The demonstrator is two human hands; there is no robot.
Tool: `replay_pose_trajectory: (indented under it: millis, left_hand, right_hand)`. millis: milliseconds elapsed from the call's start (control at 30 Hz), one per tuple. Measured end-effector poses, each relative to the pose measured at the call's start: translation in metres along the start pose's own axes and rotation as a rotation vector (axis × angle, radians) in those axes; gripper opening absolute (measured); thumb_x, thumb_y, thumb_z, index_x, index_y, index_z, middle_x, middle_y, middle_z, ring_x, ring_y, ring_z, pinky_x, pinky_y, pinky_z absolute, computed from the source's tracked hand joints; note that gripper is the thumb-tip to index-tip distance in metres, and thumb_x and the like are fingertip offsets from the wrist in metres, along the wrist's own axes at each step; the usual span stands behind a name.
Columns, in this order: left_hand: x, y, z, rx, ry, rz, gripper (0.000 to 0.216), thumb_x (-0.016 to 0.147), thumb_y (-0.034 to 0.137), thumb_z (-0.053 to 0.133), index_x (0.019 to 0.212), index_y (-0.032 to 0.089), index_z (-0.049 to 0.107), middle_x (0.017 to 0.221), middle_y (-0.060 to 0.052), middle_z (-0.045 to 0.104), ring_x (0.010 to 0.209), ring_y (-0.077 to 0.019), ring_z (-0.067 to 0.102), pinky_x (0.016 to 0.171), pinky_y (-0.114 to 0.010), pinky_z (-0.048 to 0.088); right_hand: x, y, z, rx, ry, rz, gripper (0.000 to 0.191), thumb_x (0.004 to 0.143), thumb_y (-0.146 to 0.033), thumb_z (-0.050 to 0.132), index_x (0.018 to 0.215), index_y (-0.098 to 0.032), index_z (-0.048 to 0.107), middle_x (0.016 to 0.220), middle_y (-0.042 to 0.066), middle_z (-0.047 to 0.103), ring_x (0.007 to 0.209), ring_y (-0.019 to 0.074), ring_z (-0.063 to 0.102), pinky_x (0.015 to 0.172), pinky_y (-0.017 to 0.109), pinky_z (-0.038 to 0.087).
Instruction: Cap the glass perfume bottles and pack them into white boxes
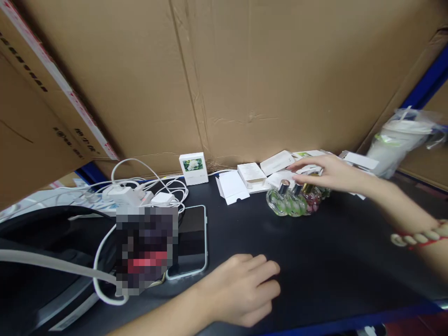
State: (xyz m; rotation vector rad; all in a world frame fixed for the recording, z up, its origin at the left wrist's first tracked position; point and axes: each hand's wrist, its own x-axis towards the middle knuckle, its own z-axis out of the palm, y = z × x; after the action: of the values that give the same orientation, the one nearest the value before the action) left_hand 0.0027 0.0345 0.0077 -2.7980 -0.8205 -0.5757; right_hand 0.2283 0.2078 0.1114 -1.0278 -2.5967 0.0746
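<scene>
Right hand (324,173) reaches flat over a cluster of small round clear-glass perfume bottles (294,199) with silver and gold caps, fingers stretched loose, palm down, grasping nothing; fingertips hover just above the caps, contact unclear. The bottles stand upright on the black tabletop (325,261). Just behind the bottles: scattered flat white folded cartons (233,186). Well left of the bottles, one upright white box with a flower picture (193,168) against the brown cardboard wall (245,74). Left hand (241,289) rests on the tabletop in front of the bottles, fingers loosely curled, holding nothing. A dark-screen smartphone (191,240) lies left of the bottles, near white chargers and cables (140,193).
</scene>
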Motion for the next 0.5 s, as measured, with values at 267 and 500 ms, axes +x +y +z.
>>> replay_pose_trajectory:
  millis: [267,500]
  left_hand:
    - [0.003,-0.003,0.003,-0.086,0.037,-0.083,0.015,0.085,0.012,0.037,0.082,0.019,0.050,0.086,-0.002,0.058,0.068,-0.0112,0.055,0.062,-0.022,0.042]
    - [0.006,-0.001,0.005,-0.097,0.030,-0.087,0.013,0.084,0.012,0.039,0.082,0.019,0.050,0.087,-0.001,0.058,0.068,-0.0110,0.055,0.064,-0.023,0.043]
  right_hand:
    - [-0.010,-0.020,0.050,-0.236,0.204,-0.055,0.024,0.078,-0.042,0.055,0.073,-0.022,0.068,0.063,0.004,0.067,0.066,0.0203,0.063,0.067,0.033,0.043]
    - [-0.020,-0.019,0.055,-0.316,0.453,-0.133,0.034,0.080,-0.045,0.052,0.098,-0.019,0.065,0.083,0.009,0.070,0.083,0.0244,0.062,0.083,0.041,0.039]
